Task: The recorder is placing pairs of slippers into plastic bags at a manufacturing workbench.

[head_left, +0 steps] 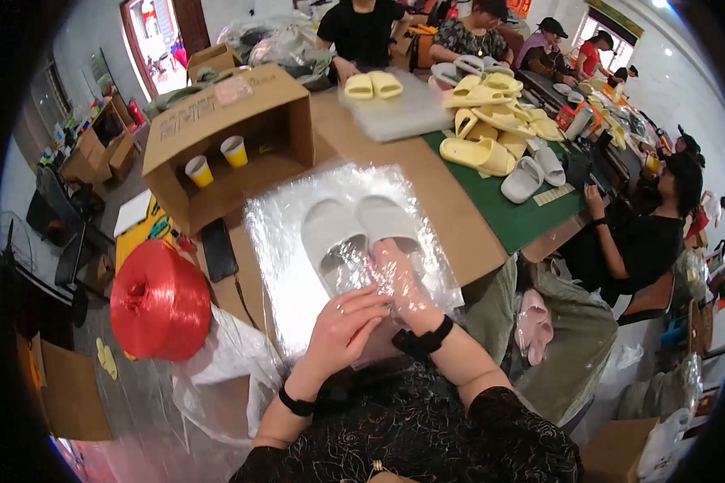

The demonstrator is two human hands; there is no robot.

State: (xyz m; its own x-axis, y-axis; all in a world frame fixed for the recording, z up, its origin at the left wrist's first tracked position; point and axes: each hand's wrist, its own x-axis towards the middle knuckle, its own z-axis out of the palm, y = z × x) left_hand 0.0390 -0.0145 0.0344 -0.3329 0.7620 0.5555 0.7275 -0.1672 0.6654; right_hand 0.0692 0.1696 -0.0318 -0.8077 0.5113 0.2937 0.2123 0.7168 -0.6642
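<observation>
A pair of light grey slippers (328, 223) lies side by side, toes away from me, inside a clear plastic bag (282, 274) on the table. My right hand (396, 274) reaches in under the film, closed at the slippers' inner edges, its fingertips partly hidden by glare. At the bag's near opening, beside my right wrist, my left hand (348, 326) has its fingers drawn together on the film edge. Beneath it lies a stack of more clear bags (427, 201).
An open cardboard box (298, 121) with two yellow-white cups (234, 151) stands far left. Nearer are a black phone (219, 249) and red twine roll (159, 302). Yellow slippers (479, 154) pile on a green mat (499, 209); a sack (572, 354) holds pink slippers (533, 326). Co-workers sit around.
</observation>
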